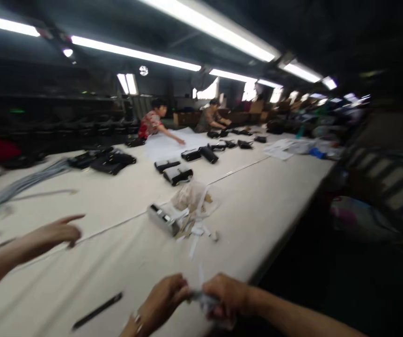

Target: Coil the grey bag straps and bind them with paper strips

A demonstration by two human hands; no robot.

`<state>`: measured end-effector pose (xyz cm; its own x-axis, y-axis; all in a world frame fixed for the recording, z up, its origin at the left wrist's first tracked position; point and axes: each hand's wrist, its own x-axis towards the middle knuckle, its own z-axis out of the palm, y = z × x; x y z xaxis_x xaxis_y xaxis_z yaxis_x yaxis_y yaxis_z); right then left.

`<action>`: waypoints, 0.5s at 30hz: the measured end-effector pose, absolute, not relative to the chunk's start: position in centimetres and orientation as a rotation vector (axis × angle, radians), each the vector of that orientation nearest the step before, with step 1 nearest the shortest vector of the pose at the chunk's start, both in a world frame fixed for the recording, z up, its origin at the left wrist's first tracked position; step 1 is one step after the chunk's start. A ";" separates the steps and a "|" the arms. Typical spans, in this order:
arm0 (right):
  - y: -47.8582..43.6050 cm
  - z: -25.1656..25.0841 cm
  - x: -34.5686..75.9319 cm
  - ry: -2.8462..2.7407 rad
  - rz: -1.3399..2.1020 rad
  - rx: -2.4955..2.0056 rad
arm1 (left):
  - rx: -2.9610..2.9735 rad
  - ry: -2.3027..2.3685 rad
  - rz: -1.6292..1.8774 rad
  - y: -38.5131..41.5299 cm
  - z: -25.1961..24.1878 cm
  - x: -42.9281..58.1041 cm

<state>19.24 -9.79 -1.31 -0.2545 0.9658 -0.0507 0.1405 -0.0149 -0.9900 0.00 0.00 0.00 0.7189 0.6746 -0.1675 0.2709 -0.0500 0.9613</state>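
Observation:
My left hand and my right hand meet at the near edge of the long cloth-covered table. Both are closed in a pinch on a small pale scrap, blurred by motion, with a thin white strip rising from it. Beyond my hands lie a metal hand tool, loose white strips, and a clear bag of scraps. A co-worker's hand reaches in from the left, finger pointing across the cloth.
A thin black stick lies near my left hand. Black-and-white bundles and dark fabric piles sit farther up the table. Grey cords trail at the left. Two people work at the far end. The table's right edge drops to a dark aisle.

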 end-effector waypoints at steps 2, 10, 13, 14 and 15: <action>-9.2 -0.7 19.3 -1.128 1.780 -1.231 | 1.623 0.745 0.278 0.0 0.2 0.2; -4.8 0.6 19.5 -0.200 1.938 -0.961 | 0.834 0.744 0.706 -1.3 -1.4 1.4; -3.2 -0.2 18.5 -0.096 1.938 -0.827 | 0.636 0.700 0.759 -2.3 -2.1 1.5; -2.7 -0.5 18.0 -0.064 1.939 -0.782 | 0.575 0.699 0.790 -2.5 -2.4 1.6; -2.2 -0.9 17.5 -0.031 1.938 -0.744 | 0.519 0.719 0.832 -2.6 -2.8 1.8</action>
